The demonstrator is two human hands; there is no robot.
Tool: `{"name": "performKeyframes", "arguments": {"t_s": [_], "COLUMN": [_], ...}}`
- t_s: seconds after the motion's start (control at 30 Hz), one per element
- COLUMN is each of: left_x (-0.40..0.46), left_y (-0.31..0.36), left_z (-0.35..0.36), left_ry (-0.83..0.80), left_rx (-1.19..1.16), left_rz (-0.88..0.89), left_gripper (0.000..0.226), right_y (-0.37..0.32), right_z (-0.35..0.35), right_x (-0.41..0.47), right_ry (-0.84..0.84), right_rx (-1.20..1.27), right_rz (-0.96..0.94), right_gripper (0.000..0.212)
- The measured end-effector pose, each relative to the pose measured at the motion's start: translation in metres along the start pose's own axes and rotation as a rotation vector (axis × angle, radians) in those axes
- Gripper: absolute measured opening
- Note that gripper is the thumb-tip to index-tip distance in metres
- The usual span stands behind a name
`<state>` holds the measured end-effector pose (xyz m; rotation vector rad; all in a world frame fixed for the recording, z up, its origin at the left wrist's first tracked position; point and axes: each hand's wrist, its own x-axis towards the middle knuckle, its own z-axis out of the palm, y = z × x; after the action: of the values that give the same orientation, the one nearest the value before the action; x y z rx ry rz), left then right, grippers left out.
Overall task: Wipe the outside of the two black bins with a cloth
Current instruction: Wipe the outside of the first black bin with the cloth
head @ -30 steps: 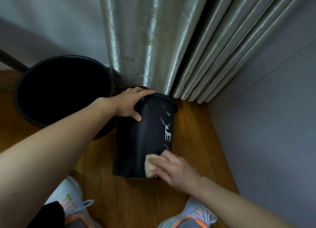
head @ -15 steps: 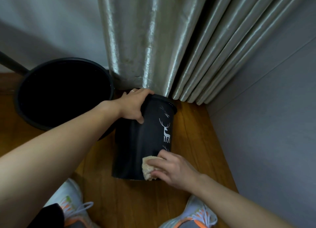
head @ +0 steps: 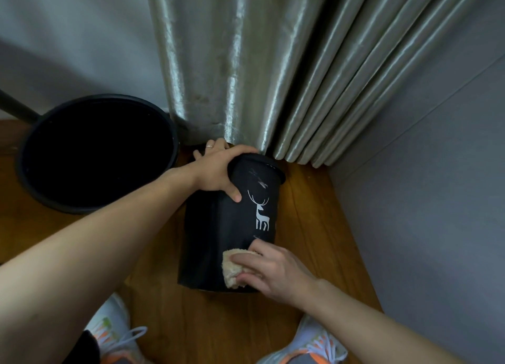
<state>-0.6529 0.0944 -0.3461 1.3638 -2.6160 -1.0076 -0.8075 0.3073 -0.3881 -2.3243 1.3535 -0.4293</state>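
— What's in the bins?
— I can't tell. The big bin point(head: 95, 156) stands open at the left, its inside just black. My left hand point(head: 216, 172) grips the rim of the deer bin point(head: 226, 227), covering its mouth.
— And the cloth?
— My right hand point(head: 273, 273) pinches the cloth point(head: 231, 268) and presses it low on that bin's wall, near the floor point(head: 306, 227).
— Anything cut off?
— The curtain point(head: 246, 63) hides the bin's far rim; my shoes point(head: 117, 336) run off frame.
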Motion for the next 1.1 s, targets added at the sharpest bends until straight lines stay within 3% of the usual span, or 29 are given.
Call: {"name": "performKeyframes", "arguments": {"t_s": [0.33,0.57,0.83,1.1], "left_x": [0.002,0.0,-0.001,-0.002], "left_y": [-0.013,-0.014,-0.021,-0.013], "left_z": [0.003,0.002,0.003,0.003], "left_ry": [-0.052,-0.077,-0.066,-0.064], "left_rx": [-0.018,0.006,0.021,0.068], "left_rz": [0.037,0.053,0.058,0.051], "left_gripper": [0.114,0.113,0.113,0.114], "right_y": [0.012,0.038,0.024,0.037], "right_z": [-0.012,-0.043,-0.028,-0.045], "right_x": [0.008,0.061,0.035,0.104], "right_ry": [-0.026,0.201,0.099,0.279], "right_rx": [-0.073,-0.041,-0.02,-0.028], "right_rz": [-0.062,0.395,0.206,0.542], "right_gripper": [0.032,0.039,0.039,0.04]}}
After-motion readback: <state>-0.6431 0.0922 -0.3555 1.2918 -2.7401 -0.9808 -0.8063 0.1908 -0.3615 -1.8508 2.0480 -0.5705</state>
